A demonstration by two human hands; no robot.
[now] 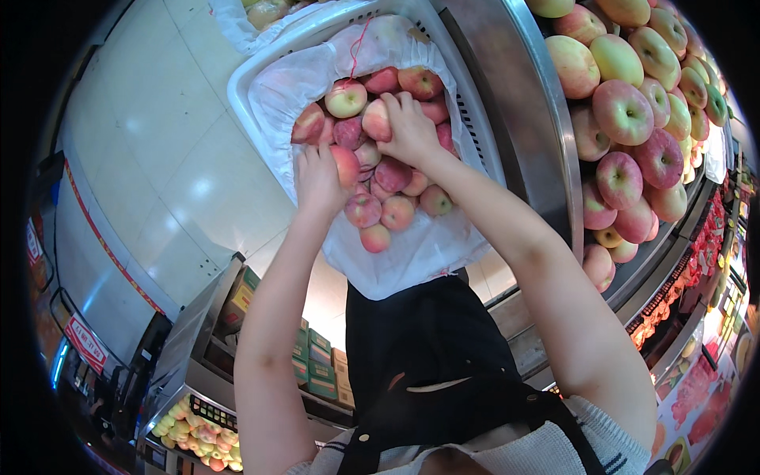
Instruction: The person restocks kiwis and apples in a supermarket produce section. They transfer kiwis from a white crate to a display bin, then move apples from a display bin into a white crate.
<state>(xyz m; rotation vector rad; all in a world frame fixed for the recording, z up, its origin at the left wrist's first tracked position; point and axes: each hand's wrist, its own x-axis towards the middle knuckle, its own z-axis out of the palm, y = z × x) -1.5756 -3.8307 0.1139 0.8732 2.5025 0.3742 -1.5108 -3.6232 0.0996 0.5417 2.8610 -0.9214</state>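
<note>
A white plastic basket (239, 83) stands before me, lined with a white fabric sack (291, 77) whose mouth is spread wide. Red and yellow apples (393, 173) fill the opening, and several lie on the sack's near flap. My left hand (317, 178) is at the left side of the pile, its fingers around a red apple (345, 166). Farther in, my right hand (409, 127) grips a pale pink apple (376, 120) from its right side. A loose red thread (357, 47) lies across the sack's far part.
A metal-edged display stand (555, 113) heaped with larger apples (623, 113) borders the basket on the right. Another lined container with fruit (267, 13) sits beyond it. Tiled floor (172, 113) lies left. Green cartons (320, 362) and a lower fruit shelf (202, 433) are at lower left.
</note>
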